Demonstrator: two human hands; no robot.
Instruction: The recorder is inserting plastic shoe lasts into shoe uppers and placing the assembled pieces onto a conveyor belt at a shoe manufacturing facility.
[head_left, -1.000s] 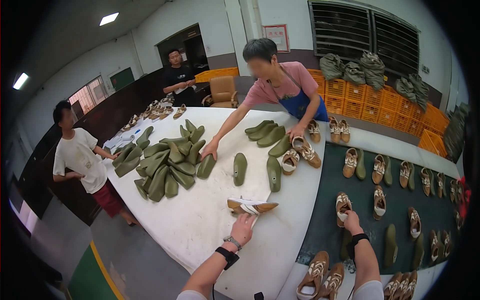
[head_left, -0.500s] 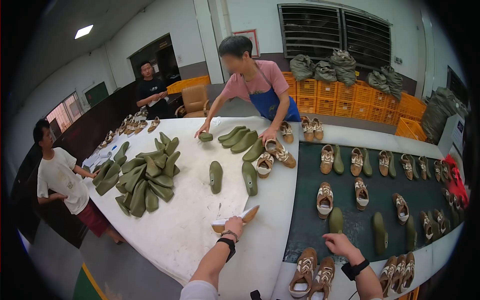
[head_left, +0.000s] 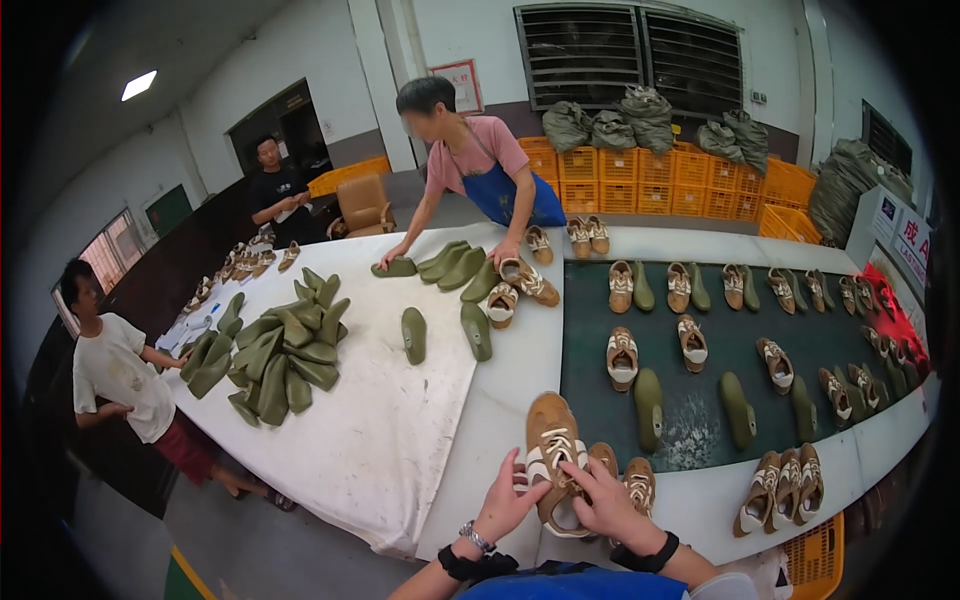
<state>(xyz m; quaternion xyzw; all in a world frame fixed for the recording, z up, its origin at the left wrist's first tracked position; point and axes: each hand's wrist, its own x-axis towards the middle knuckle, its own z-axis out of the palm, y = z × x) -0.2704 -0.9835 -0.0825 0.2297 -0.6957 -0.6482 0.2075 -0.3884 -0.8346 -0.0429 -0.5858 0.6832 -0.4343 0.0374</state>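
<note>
My hands have come together since half a second ago: the right hand (head_left: 606, 498) was off over the dark green surface (head_left: 590, 395), and now it's joined my left hand (head_left: 508, 500) at one brown shoe (head_left: 552, 425). The shoe's right in front of me, toe at 12, heel at 6.

Going left to right from that shoe: the heap of green lasts (head_left: 268, 365) is at 10 o'clock on the white tabletop (head_left: 380, 430). Around 11, a co-worker in a blue apron (head_left: 480, 160) has a hand on a single last (head_left: 397, 267). My left hand's at the shoe's 9 o'clock side, thumb toward it; can't honestly tell if those fingers are clamped. My right's clamped on from 4 o'clock, fingers over the laces. More shoes (head_left: 640, 480) sit around 3, partly behind that hand, with three shoes (head_left: 785, 490) farther along.
</note>
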